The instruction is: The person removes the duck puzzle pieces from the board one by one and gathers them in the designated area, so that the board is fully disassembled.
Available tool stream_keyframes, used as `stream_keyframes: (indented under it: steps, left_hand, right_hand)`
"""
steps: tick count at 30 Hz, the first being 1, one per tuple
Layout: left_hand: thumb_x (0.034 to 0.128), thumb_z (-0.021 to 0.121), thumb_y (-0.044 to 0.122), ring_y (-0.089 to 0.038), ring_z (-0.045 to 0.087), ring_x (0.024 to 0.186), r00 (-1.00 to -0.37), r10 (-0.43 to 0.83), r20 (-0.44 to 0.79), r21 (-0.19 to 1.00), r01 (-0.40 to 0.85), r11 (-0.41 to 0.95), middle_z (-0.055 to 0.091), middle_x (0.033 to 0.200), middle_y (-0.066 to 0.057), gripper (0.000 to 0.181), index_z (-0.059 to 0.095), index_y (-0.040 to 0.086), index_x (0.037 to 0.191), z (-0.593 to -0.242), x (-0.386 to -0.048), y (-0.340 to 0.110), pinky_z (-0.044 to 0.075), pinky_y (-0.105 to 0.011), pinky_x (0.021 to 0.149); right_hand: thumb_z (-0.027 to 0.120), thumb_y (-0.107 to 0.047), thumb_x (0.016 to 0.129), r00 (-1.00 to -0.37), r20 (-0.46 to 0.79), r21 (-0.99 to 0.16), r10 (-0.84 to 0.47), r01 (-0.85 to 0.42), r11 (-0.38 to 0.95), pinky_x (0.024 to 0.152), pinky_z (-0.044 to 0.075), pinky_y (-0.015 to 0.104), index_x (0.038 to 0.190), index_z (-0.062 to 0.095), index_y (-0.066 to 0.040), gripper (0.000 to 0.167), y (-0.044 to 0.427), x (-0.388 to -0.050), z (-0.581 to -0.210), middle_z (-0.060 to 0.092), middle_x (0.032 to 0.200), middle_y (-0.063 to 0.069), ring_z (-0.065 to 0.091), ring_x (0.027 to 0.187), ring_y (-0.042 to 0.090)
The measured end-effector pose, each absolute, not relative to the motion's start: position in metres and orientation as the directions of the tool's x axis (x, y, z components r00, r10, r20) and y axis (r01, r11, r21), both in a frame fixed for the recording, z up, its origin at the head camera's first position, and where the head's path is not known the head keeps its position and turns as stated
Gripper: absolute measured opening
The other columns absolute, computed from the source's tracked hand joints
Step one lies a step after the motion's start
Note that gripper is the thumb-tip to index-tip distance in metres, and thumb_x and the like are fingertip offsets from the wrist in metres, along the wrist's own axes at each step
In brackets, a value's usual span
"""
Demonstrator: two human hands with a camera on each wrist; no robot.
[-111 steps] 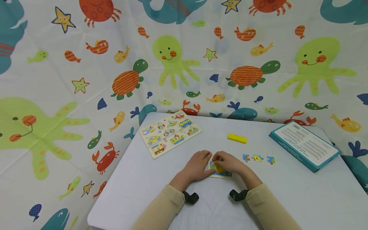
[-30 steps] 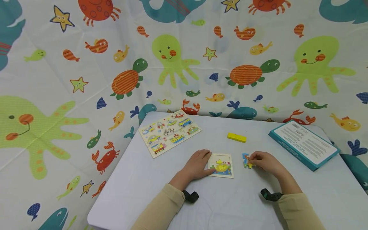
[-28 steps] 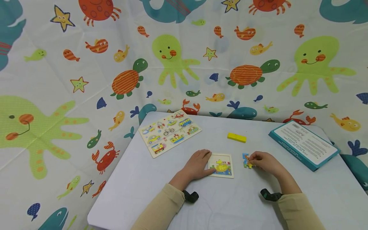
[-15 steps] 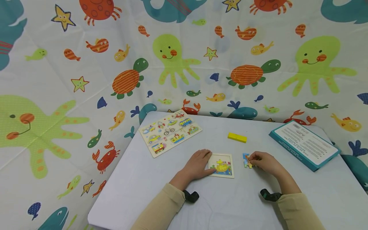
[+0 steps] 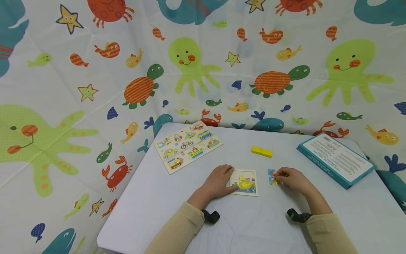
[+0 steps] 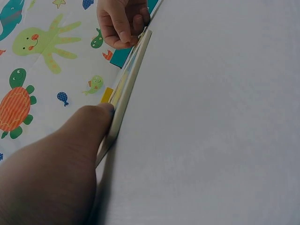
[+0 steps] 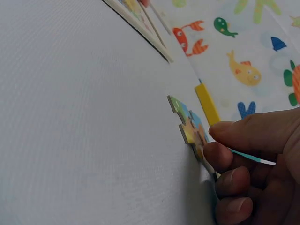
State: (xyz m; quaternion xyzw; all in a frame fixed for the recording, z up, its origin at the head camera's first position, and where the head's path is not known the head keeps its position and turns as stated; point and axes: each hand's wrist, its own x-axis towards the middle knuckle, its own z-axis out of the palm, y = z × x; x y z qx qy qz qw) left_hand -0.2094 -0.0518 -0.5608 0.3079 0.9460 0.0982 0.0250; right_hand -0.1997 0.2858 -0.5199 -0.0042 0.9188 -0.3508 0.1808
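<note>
My left hand [image 5: 216, 183] rests at the left edge of a small framed jigsaw puzzle board [image 5: 235, 173], fingers extended and thumb over its lower left. A yellow duck shows in the lower part of the board; its upper part is bare. To the right, my right hand [image 5: 292, 179] pinches at colourful jigsaw pieces [image 5: 271, 177] grouped on the table, partly hidden by the fingers. In the right wrist view, thumb and index finger grip the far edge of the puzzle pieces [image 7: 183, 123]. The left wrist view shows my left thumb [image 6: 91, 119] against the board's edge [image 6: 126, 93].
A larger wooden board [image 5: 171, 169] with vehicle pictures lies at the back left. A yellow block [image 5: 261, 151] sits beyond the pieces. At the right is a teal and white box [image 5: 337, 158]. A patterned sea-animal cloth [image 5: 203, 106] hangs behind the table.
My right hand has moved right from the board to the loose pieces, which lay apart in a row and now sit close together. The left hand has stayed put.
</note>
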Motion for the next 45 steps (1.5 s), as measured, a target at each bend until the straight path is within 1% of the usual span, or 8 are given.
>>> stream_keyframes:
  steps: [5,9,14,18,24,33,40,45]
  left_hand:
    - [0.0931,0.044,0.070,-0.017,0.027,0.148,-0.807,0.590,0.015,0.202,0.580,0.789,0.033,0.158,0.000,0.084,0.032,0.015,0.155,-0.562,-0.210,-0.052,0.021,-0.035,0.124]
    - [0.0930,0.044,0.070,-0.017,0.028,0.148,-0.807,0.590,0.020,0.198,0.582,0.789,0.034,0.158,0.000,0.084,0.033,0.015,0.155,-0.561,-0.210,-0.051,0.021,-0.035,0.124]
    - [0.0930,0.044,0.070,-0.017,0.028,0.148,-0.807,0.591,0.022,0.195,0.583,0.789,0.034,0.158,0.000,0.084,0.033,0.015,0.155,-0.560,-0.209,-0.052,0.022,-0.036,0.124]
    - [0.0930,0.044,0.070,-0.017,0.028,0.148,-0.806,0.591,0.019,0.199,0.582,0.788,0.034,0.158,0.000,0.084,0.033,0.015,0.155,-0.561,-0.210,-0.052,0.022,-0.036,0.124]
    - [0.0927,0.043,0.071,-0.017,0.030,0.147,-0.803,0.595,0.027,0.205,0.587,0.784,0.035,0.157,0.000,0.084,0.033,0.016,0.155,-0.562,-0.211,-0.052,0.024,-0.036,0.123]
    - [0.0930,0.043,0.071,-0.018,0.030,0.147,-0.798,0.602,0.036,0.189,0.597,0.780,0.036,0.156,-0.001,0.084,0.034,0.014,0.154,-0.563,-0.212,-0.052,0.024,-0.037,0.123]
    - [0.0932,0.043,0.070,-0.018,0.031,0.147,-0.795,0.606,0.035,0.187,0.600,0.777,0.036,0.156,-0.001,0.083,0.035,0.014,0.154,-0.561,-0.212,-0.052,0.024,-0.037,0.123]
    - [0.0936,0.043,0.069,-0.018,0.031,0.147,-0.793,0.609,0.030,0.182,0.603,0.776,0.036,0.156,-0.001,0.083,0.035,0.014,0.154,-0.560,-0.211,-0.053,0.024,-0.037,0.123]
  right_hand:
    - [0.062,-0.034,0.097,-0.937,-0.324,-0.633,-0.127,0.115,0.766,0.066,0.044,0.030,0.106,0.065,-0.012,0.024,0.281,-0.200,-0.515,0.061,0.093,0.005,0.052,0.083,0.021]
    - [0.062,-0.036,0.097,-0.945,-0.293,-0.637,-0.144,0.081,0.767,0.067,0.045,0.030,0.106,0.065,-0.013,0.025,0.272,-0.202,-0.512,0.061,0.096,0.005,0.052,0.085,0.021]
    - [0.064,-0.032,0.096,-0.946,-0.268,-0.659,-0.180,0.044,0.751,0.068,0.047,0.030,0.106,0.065,-0.014,0.021,0.257,-0.205,-0.507,0.061,0.102,0.006,0.053,0.086,0.021]
    - [0.064,-0.031,0.095,-0.942,-0.273,-0.664,-0.195,0.037,0.747,0.069,0.047,0.029,0.105,0.066,-0.016,0.018,0.241,-0.209,-0.505,0.061,0.104,0.005,0.053,0.089,0.022]
    - [0.065,-0.030,0.095,-0.930,-0.277,-0.695,-0.241,0.020,0.719,0.066,0.049,0.029,0.106,0.066,-0.017,0.017,0.218,-0.212,-0.508,0.062,0.105,0.004,0.054,0.082,0.020]
    - [0.067,-0.028,0.094,-0.918,-0.249,-0.706,-0.310,-0.046,0.706,0.072,0.049,0.029,0.110,0.068,-0.019,0.018,0.195,-0.215,-0.517,0.065,0.106,0.001,0.055,0.087,0.019]
    - [0.067,-0.027,0.093,-0.916,-0.258,-0.702,-0.307,-0.041,0.711,0.074,0.051,0.029,0.111,0.069,-0.020,0.019,0.182,-0.217,-0.518,0.065,0.104,0.000,0.056,0.087,0.019]
    - [0.068,-0.028,0.093,-0.918,-0.256,-0.681,-0.303,-0.052,0.731,0.075,0.051,0.029,0.110,0.070,-0.020,0.019,0.178,-0.219,-0.523,0.065,0.107,0.000,0.056,0.087,0.018]
